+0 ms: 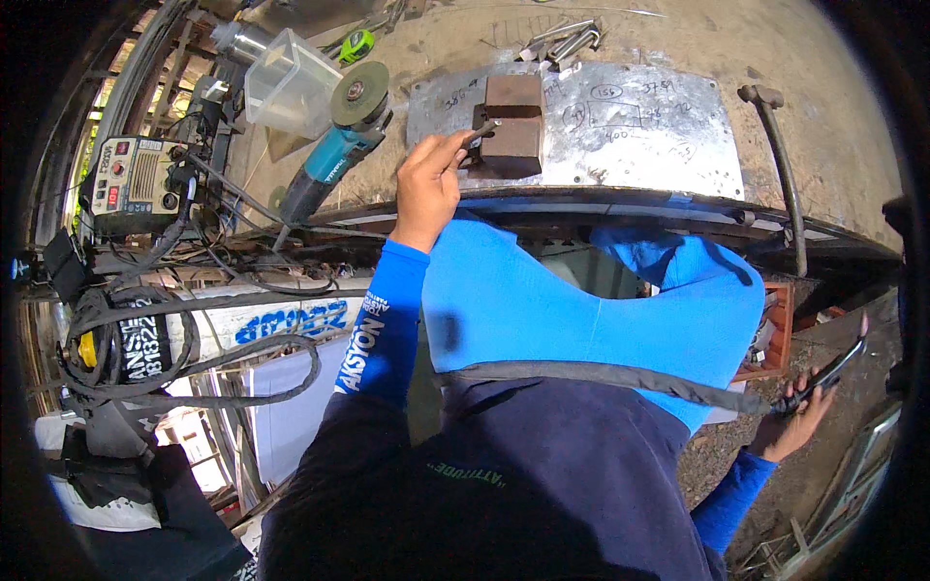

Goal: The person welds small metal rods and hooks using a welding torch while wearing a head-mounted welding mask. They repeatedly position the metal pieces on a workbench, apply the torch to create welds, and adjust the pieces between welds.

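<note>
My left hand (pixel 431 191) reaches over the bench edge, its fingers pinched on a small dark metal piece (pixel 481 134). That piece is against or just above the left side of a brown, rusty-looking metal block (pixel 511 148); I cannot tell whether they touch. The block rests on a silvery metal plate (pixel 635 136) with handwritten marks. Out to the right, away from the bench, my right hand (pixel 802 418) grips the black handle of a welding torch (pixel 823 376) with a bent neck. Its sleeved cable (pixel 581 373) crosses my lap toward the left.
A teal angle grinder (pixel 331 167) lies left of the plate, beside a clear plastic bin (pixel 291 85) and a green tape measure (pixel 356 45). A hammer (pixel 778 160) lies at the right, its handle over the edge. A welding machine (pixel 143 177) and coiled cables (pixel 189 334) crowd the left.
</note>
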Tool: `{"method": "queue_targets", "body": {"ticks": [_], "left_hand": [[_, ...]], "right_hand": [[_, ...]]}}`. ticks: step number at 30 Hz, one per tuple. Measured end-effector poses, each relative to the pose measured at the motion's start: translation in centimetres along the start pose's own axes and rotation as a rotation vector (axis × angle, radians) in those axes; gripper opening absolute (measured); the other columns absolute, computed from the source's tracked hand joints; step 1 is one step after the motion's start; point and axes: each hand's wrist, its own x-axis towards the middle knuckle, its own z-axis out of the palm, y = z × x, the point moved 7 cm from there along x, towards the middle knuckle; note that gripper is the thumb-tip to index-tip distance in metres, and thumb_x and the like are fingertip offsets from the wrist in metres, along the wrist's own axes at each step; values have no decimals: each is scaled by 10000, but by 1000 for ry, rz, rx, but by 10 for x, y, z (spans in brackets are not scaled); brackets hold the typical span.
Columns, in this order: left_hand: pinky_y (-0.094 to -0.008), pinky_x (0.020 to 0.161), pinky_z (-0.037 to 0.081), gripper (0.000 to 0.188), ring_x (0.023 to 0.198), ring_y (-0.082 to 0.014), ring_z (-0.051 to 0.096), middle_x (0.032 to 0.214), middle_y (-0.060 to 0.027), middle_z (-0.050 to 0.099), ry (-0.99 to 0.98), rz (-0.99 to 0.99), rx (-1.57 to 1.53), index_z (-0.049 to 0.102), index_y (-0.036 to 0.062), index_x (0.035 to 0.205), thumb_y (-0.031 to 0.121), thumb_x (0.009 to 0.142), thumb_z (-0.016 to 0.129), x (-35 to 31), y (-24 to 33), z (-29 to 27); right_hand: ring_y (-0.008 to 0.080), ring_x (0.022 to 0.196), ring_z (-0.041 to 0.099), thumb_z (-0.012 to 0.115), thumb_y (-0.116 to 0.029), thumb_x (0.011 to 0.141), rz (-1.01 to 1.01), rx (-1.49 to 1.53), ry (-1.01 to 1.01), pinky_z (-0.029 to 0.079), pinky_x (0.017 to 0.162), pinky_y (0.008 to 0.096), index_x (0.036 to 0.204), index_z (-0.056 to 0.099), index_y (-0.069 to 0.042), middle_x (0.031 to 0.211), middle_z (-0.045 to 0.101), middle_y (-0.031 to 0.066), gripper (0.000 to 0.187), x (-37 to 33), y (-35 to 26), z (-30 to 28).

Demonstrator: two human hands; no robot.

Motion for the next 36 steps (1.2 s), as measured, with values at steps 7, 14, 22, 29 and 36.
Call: {"method": "queue_targets", "body": {"ticks": [7,14,22,29,36], "left_hand": [[-366,871,561,424,984,-322,714,1092,-159,727,-95,10,22,747,113,1325,-63,948,667,7,-7,2],[-335,822,543,474,880,-261,665,1003,-109,705,-39,-25,-90,773,141,1317,-86,910,691,2,-17,0],[-286,743,512,302,814,-177,645,911,-89,701,52,-107,-239,823,56,1176,-63,906,758,-1,-18,-6],[-260,730,490,300,809,-147,620,894,-69,679,28,-114,-276,820,47,1181,-80,917,755,-2,-22,-6],[-252,719,483,301,803,-137,611,902,-64,678,33,-80,-288,822,49,1185,-82,923,751,-1,-22,-5]], "right_hand": [[231,1225,627,676,77,958,-361,-261,-465,512,1036,331,1622,373,-32,1509,562,163,737,-34,-108,228],[291,1415,563,655,106,938,-521,-151,-857,402,1202,390,1535,458,48,1526,560,224,631,-79,-111,351],[248,1319,597,644,75,956,-254,-110,-978,444,1135,364,1533,454,48,1505,552,180,608,-88,-98,379],[228,1278,610,640,73,953,-263,-77,-1020,464,1108,359,1528,460,50,1502,539,181,602,-90,-89,389],[223,1249,622,649,62,959,-275,-94,-1040,476,1084,354,1522,462,59,1490,543,178,593,-87,-90,390]]}}
